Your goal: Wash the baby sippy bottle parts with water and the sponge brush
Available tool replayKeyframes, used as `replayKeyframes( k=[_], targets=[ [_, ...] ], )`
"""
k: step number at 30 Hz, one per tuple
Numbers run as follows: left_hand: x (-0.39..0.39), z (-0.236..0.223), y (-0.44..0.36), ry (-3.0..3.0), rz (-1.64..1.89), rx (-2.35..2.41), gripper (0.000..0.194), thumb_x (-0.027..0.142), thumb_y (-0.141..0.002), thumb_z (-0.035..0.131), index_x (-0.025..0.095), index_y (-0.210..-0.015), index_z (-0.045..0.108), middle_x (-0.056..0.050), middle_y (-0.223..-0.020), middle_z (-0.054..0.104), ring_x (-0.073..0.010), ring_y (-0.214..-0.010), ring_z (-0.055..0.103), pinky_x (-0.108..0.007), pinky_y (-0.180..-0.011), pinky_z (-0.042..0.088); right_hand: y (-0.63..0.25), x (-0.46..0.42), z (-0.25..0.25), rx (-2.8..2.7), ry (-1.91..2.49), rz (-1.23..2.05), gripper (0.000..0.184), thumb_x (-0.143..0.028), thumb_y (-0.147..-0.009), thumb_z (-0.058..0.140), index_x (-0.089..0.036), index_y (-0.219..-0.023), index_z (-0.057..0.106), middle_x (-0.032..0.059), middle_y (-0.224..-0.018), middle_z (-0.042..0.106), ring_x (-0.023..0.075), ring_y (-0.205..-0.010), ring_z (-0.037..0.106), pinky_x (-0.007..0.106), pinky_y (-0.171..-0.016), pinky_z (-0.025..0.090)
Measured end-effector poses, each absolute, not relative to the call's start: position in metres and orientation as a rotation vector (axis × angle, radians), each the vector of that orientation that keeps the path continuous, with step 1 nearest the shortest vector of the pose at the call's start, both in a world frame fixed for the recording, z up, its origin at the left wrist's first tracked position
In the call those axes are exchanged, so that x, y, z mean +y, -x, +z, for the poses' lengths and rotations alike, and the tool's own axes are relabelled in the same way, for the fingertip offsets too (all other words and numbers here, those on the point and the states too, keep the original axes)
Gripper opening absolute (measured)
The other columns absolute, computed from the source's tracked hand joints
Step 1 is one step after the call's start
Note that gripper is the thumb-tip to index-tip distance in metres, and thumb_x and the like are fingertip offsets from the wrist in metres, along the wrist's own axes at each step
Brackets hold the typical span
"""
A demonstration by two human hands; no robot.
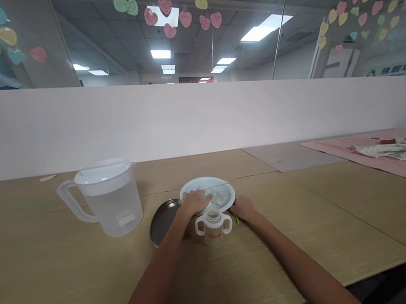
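Note:
My left hand (195,202) rests over the near side of a round white plate (221,189), its fingers lying on something pale and translucent in the plate (217,196). My right hand (244,209) sits at the plate's right edge, with its fingertips out of sight. A small yellow-green item (236,219) shows beside that hand. Just in front of the plate stands a white two-handled baby cup (213,226) with a red mark, between my hands. To its left lies a round dark metal lid (163,222), partly under my left wrist.
A clear plastic pitcher (111,205) with a white lid and handle stands left of the metal lid. A white partition (183,119) runs along the table's far edge. On the right, printed packets (395,148) lie on a pink mat (373,158).

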State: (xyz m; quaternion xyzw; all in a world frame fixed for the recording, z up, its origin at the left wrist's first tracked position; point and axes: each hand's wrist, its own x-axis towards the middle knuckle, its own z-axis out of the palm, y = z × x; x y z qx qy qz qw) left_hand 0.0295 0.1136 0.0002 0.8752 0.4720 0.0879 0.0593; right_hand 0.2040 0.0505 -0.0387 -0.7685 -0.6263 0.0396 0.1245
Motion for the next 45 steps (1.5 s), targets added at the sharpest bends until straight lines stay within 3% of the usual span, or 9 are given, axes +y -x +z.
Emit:
replayKeyframes(
  k=[3,9,14,18,26,30,33,40,45],
  targets=[
    [0.115,-0.001,-0.031,-2.601,0.302,1.421,0.052,0.056,-0.084,0.033,0.022,-0.115,0.058,-0.012,-0.122,0.059,-0.0314,-0.114,0.052,-0.047,-0.097,0.031,-0.204,0.050,-0.040,-1.786,2.237,0.119,0.035,-0.037,-0.085,0.044,-0.020,-0.110,0.063,0.0121,-0.109,0.066,0.0249,-0.098,0.061,0.028,-0.072,0.043],
    [0.122,0.005,-0.028,-2.434,0.509,1.333,0.040,0.053,-0.076,0.051,0.021,-0.095,0.068,-0.012,-0.106,0.067,-0.0330,-0.105,0.058,-0.044,-0.092,0.037,-0.203,0.049,-0.042,-1.711,2.240,0.113,0.032,-0.035,-0.084,0.045,-0.018,-0.101,0.066,0.0126,-0.102,0.068,0.0239,-0.093,0.063,0.027,-0.068,0.042],
    [0.126,0.009,-0.034,-2.202,0.865,1.188,0.019,0.029,-0.076,0.053,0.020,-0.085,0.067,-0.006,-0.094,0.071,-0.0192,-0.089,0.065,-0.027,-0.079,0.045,-0.204,0.049,-0.047,-1.600,2.251,0.103,0.031,-0.033,-0.085,0.043,-0.015,-0.089,0.068,0.0141,-0.092,0.069,0.0220,-0.085,0.064,0.025,-0.062,0.039],
    [0.124,0.015,-0.041,-2.014,1.103,1.150,0.008,0.023,-0.070,0.057,0.017,-0.074,0.061,-0.005,-0.079,0.070,-0.0174,-0.075,0.065,-0.026,-0.070,0.047,-0.216,0.046,-0.047,-1.431,2.256,0.070,0.035,-0.031,-0.089,0.037,-0.012,-0.085,0.066,0.0147,-0.086,0.068,0.0199,-0.077,0.064,0.024,-0.058,0.036],
    [0.106,0.054,-0.030,-1.893,1.274,0.963,0.013,0.023,-0.065,0.058,0.017,-0.077,0.057,0.000,-0.069,0.067,-0.0147,-0.067,0.062,-0.024,-0.063,0.045,-0.239,0.030,-0.028,-1.073,2.119,-0.099,0.048,-0.036,-0.094,0.014,-0.015,-0.103,0.056,0.0084,-0.079,0.065,0.0154,-0.062,0.057,0.023,-0.052,0.031],
    [0.092,0.069,-0.027,-1.908,1.277,0.906,0.011,0.021,-0.064,0.056,0.017,-0.073,0.061,0.000,-0.065,0.066,-0.0153,-0.067,0.062,-0.024,-0.064,0.045,-0.211,0.030,-0.030,-1.211,1.733,-0.289,0.046,-0.044,-0.092,0.023,-0.016,-0.093,0.059,0.0058,-0.072,0.064,0.0150,-0.062,0.054,0.023,-0.056,0.032],
    [0.080,0.079,-0.027,-1.907,1.291,0.898,0.010,0.021,-0.065,0.055,0.016,-0.069,0.062,-0.002,-0.063,0.066,-0.0158,-0.065,0.063,-0.024,-0.064,0.046,-0.189,0.031,-0.036,-1.418,1.553,-0.248,0.045,-0.043,-0.092,0.025,-0.015,-0.090,0.060,0.0047,-0.067,0.063,0.0136,-0.059,0.053,0.022,-0.057,0.034],
    [0.065,0.091,-0.024,-2.039,1.297,0.963,0.020,0.027,-0.070,0.055,0.015,-0.082,0.066,-0.002,-0.062,0.068,-0.0159,-0.060,0.063,-0.024,-0.059,0.045,-0.180,0.024,-0.033,-1.426,1.562,-0.227,0.049,-0.046,-0.092,0.023,-0.015,-0.094,0.062,0.0070,-0.070,0.065,0.0149,-0.062,0.055,0.023,-0.059,0.036],
    [0.068,0.089,-0.023,-2.123,1.255,1.020,0.021,0.032,-0.073,0.054,0.015,-0.077,0.067,-0.003,-0.064,0.070,-0.0168,-0.061,0.063,-0.025,-0.060,0.044,-0.178,0.021,-0.027,-1.399,1.607,-0.183,0.049,-0.045,-0.092,0.022,-0.015,-0.091,0.061,0.0071,-0.070,0.064,0.0152,-0.063,0.055,0.023,-0.059,0.037]
  ],
)
